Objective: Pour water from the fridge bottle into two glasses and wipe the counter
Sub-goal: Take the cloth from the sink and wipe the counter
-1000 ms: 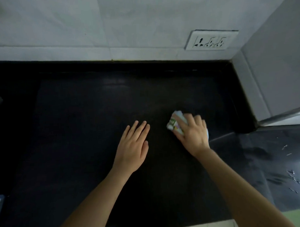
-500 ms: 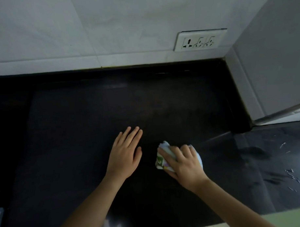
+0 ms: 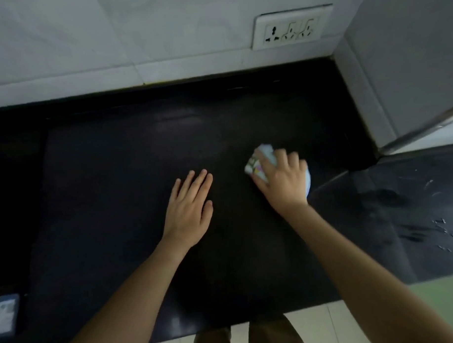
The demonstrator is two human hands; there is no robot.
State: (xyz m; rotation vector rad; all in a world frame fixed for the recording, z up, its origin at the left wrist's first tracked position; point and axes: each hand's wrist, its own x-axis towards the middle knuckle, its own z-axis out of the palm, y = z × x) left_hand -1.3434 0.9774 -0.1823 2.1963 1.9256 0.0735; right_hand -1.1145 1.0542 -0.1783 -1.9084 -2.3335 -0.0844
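On the black counter [image 3: 118, 200] below my head camera, I see two bare forearms reaching forward. My view shows the left hand [image 3: 189, 211] lying palm down on the dark stone, fingers straight and close together, holding nothing. Just to its right, not touching it, the right hand [image 3: 282, 182] presses down on a crumpled cloth [image 3: 256, 166], pale blue and white with some coloured print. Its fingers curl over the wad, and bits of fabric stick out past the fingertips and beside the wrist. I see the cloth sitting on the counter's right half, near a corner where a pale wall [image 3: 87, 35] meets a grey panel [image 3: 408, 49]. A white socket plate [image 3: 291, 28] is set in the wall behind. Further right, the stone shows smears and small bright flecks [image 3: 440, 230]. At the far left edge lies a small dark rectangular object [image 3: 5, 313] that I cannot identify. Pale floor tiles [image 3: 328, 327] show beneath the counter's front edge.
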